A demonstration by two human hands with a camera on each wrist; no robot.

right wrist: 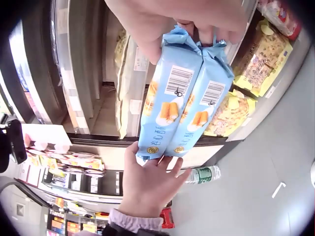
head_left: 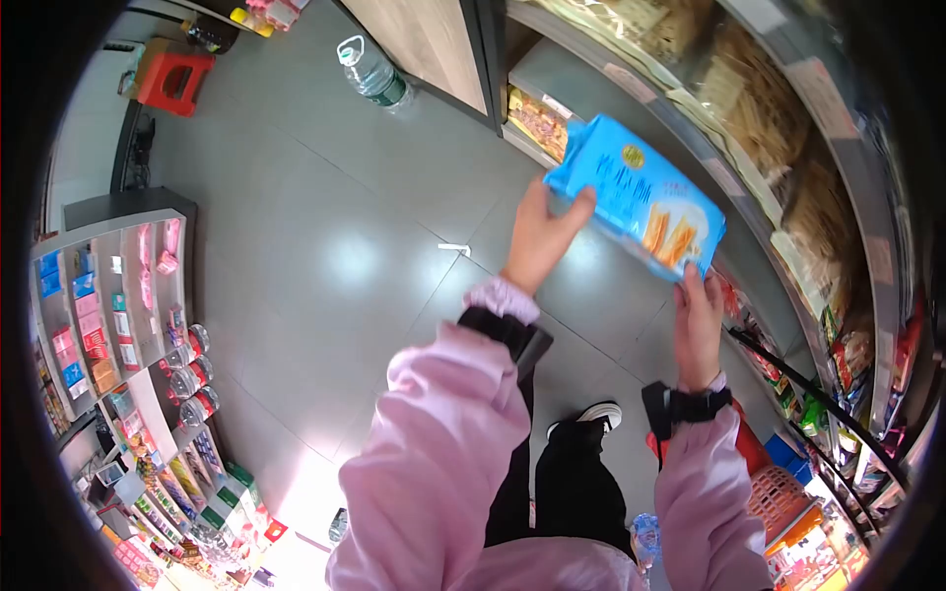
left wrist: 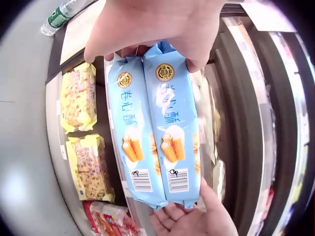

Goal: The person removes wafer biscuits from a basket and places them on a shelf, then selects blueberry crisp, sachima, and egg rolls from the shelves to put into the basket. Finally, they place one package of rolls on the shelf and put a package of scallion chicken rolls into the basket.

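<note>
Two blue snack packets, one [left wrist: 172,123] and another [left wrist: 135,132] side by side, are held up before the shelving. Printed on each are golden pastry rolls and a barcode. Gripping one end of the pair is my left hand [head_left: 542,236], with its thumb on the near side. At the opposite end my right hand [head_left: 698,325] holds the packets, its thumb over the lower corner. In the right wrist view the fingers [right wrist: 170,164] of the left hand reach behind the packet ends. From the head view, one blue packet [head_left: 641,197] shows, hiding the other.
Shelving [head_left: 631,84] with bagged goods curves along the right. Yellow snack bags [left wrist: 78,98] lie on a low shelf beside the packets. A large water bottle [head_left: 374,74] stands on the floor near a wooden panel. At left is a display rack [head_left: 113,295]; a red stool [head_left: 175,79] stands behind.
</note>
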